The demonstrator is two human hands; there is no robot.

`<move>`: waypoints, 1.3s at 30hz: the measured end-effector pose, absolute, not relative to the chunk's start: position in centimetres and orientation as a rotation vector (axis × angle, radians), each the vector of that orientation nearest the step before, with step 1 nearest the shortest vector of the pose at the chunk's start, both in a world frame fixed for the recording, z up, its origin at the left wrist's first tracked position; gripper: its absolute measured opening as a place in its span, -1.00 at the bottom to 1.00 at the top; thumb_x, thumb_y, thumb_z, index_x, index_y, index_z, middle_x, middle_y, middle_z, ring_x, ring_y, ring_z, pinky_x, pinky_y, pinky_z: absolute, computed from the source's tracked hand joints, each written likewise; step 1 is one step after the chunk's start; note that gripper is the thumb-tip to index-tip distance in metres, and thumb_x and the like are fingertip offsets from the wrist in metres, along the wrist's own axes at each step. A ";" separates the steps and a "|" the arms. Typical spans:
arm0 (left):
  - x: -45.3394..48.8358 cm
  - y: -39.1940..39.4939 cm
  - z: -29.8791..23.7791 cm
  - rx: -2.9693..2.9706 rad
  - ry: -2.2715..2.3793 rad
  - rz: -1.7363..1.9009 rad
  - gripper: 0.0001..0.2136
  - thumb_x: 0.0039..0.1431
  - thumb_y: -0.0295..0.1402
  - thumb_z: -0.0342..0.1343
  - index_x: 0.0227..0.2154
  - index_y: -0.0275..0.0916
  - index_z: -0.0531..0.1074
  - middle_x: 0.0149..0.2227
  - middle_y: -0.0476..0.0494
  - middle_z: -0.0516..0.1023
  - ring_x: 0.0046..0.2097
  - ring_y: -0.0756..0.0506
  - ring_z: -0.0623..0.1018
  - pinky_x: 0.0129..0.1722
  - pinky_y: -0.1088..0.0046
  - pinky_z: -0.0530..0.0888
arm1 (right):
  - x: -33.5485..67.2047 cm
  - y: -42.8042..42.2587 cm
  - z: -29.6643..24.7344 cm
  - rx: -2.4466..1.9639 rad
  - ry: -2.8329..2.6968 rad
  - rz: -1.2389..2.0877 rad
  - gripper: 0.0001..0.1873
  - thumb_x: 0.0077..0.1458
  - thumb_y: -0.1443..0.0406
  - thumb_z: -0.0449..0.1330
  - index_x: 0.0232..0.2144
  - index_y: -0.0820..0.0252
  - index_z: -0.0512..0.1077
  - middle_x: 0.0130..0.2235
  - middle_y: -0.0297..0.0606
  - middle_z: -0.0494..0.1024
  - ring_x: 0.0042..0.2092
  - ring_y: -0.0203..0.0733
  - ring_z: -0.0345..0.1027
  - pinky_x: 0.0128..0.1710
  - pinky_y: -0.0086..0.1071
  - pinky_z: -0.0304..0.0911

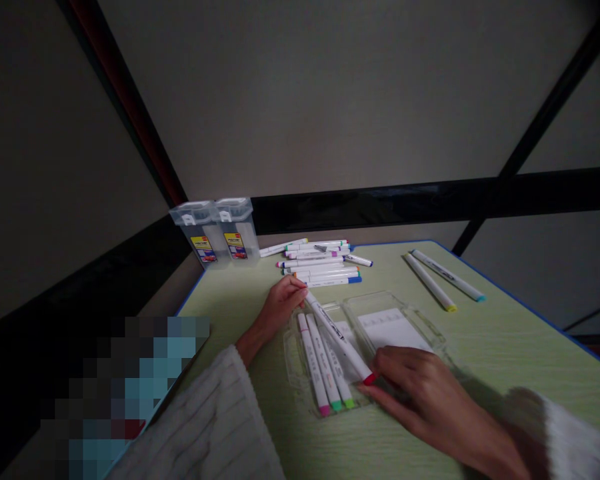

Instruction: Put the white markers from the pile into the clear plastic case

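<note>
A white marker with a red end slants over an opened clear plastic case. My left hand pinches its far end, while my right hand grips the red end between thumb and fingers. Inside the case's left half lie a pink-ended marker, a green-ended marker and a lime-ended marker, side by side. The case's right half holds a white paper insert, partly hidden behind my right hand.
Several white markers lie in a loose pile at the back. Two lidded clear boxes stand at the back left. A yellow-ended marker and a turquoise-ended marker rest at the right of the pale green table. A wall rises behind.
</note>
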State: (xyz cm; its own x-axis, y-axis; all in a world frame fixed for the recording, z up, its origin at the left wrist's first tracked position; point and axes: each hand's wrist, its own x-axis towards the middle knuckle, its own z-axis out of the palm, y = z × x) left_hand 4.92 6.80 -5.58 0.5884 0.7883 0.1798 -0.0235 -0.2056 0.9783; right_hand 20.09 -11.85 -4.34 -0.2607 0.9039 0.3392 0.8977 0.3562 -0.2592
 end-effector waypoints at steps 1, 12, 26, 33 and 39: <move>4.9 6.8 -5.6 1.615 0.647 0.833 -0.86 -0.05 -0.34 0.07 -0.45 -0.31 0.27 -0.55 0.04 0.38 -0.51 0.10 0.34 -0.47 0.57 0.27 | 20.1 -11.9 -4.3 -1.567 -2.200 0.021 -0.66 0.16 0.15 -0.09 -0.55 0.19 0.25 -0.56 -0.32 0.31 -0.51 -0.30 0.21 -0.51 -0.40 0.08; 4.9 7.3 -6.5 1.680 0.587 0.731 -0.74 -0.10 -0.28 0.13 -0.35 -0.31 0.31 -0.48 -0.02 0.40 -0.43 0.04 0.40 -0.39 0.51 0.31 | 20.1 -12.1 -4.1 -1.554 -2.176 0.056 -0.69 0.13 0.10 -0.06 -0.31 0.21 0.30 -0.46 -0.26 0.41 -0.42 -0.21 0.33 -0.46 -0.35 0.20; 4.8 7.3 -6.5 1.878 0.636 0.638 -0.67 -0.10 -0.34 0.12 -0.21 -0.35 0.40 -0.45 -0.05 0.40 -0.49 0.09 0.33 -0.50 0.57 0.24 | 20.3 -12.0 -4.2 -1.506 -2.246 0.072 -0.56 0.11 0.09 -0.03 -0.03 0.20 0.24 -0.36 -0.21 0.45 -0.36 -0.16 0.36 -0.40 -0.29 0.27; 4.8 7.1 -6.0 1.928 0.650 0.629 -0.66 -0.11 -0.35 0.12 -0.20 -0.34 0.41 -0.45 -0.06 0.42 -0.47 0.06 0.33 -0.49 0.57 0.24 | 20.3 -11.9 -4.0 -1.516 -2.262 0.097 -0.54 0.08 0.12 0.02 0.00 0.19 0.23 -0.32 -0.20 0.45 -0.33 -0.16 0.36 -0.36 -0.28 0.28; 4.8 6.8 -5.6 1.919 0.644 0.619 -0.67 -0.12 -0.38 0.12 -0.21 -0.33 0.42 -0.46 -0.05 0.41 -0.47 0.07 0.33 -0.50 0.58 0.22 | 20.2 -11.9 -3.8 -1.527 -2.259 0.118 -0.54 0.06 0.13 0.05 -0.01 0.18 0.25 -0.33 -0.22 0.44 -0.34 -0.17 0.35 -0.38 -0.29 0.28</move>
